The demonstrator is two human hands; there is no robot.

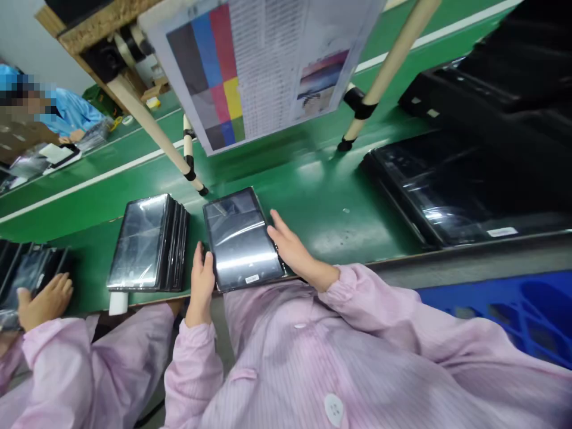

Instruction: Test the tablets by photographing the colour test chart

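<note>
A black tablet (239, 241) with a glossy screen lies on the green belt (330, 202) at its near edge, just in front of me. My left hand (202, 280) grips the tablet's left edge, fingers curled on it. My right hand (286, 247) rests against its right edge with the fingers stretched along the side. A small white label shows near the tablet's lower edge.
A stack of several wrapped tablets (147, 244) stands left of mine. A co-worker's hand (44, 301) in a pink sleeve rests on more tablets at far left. Large black trays (465, 190) lie to the right. A colour chart sheet (259, 65) hangs overhead between poles. A blue crate (513, 310) sits below right.
</note>
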